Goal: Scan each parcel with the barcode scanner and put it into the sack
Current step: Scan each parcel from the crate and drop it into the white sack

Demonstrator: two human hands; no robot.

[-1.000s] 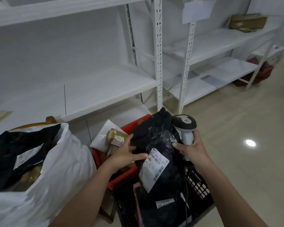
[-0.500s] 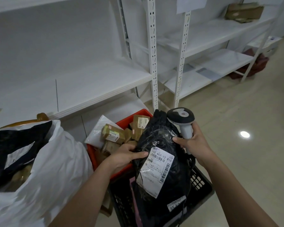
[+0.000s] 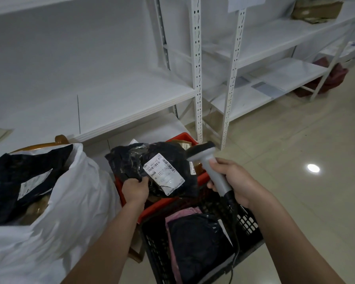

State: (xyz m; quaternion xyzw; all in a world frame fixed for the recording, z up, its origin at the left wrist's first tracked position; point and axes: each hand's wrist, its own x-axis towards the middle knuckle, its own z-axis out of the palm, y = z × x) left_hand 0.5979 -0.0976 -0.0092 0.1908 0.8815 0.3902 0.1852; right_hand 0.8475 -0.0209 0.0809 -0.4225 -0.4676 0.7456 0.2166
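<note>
Head view. My left hand (image 3: 136, 189) is clamped on the lower left edge of a black parcel (image 3: 152, 167), holding it up over the red crate (image 3: 172, 203), white label (image 3: 163, 174) facing me and tilted. My right hand (image 3: 234, 181) is wrapped around the grey handle of the barcode scanner (image 3: 210, 167); its dark head sits just right of the parcel, close to the label's right end, cord trailing down past the black crate (image 3: 248, 228). Whether the head touches the parcel, I cannot tell.

The black crate sits right in front of the red crate, nearer me; inside it lie a dark parcel (image 3: 197, 242) and a pink one (image 3: 184, 212) under its left edge. The white sack (image 3: 70, 212) stands open left of the red crate, a black labelled parcel (image 3: 29, 177) showing in its mouth. White shelves (image 3: 131, 99) rise behind the red crate.
</note>
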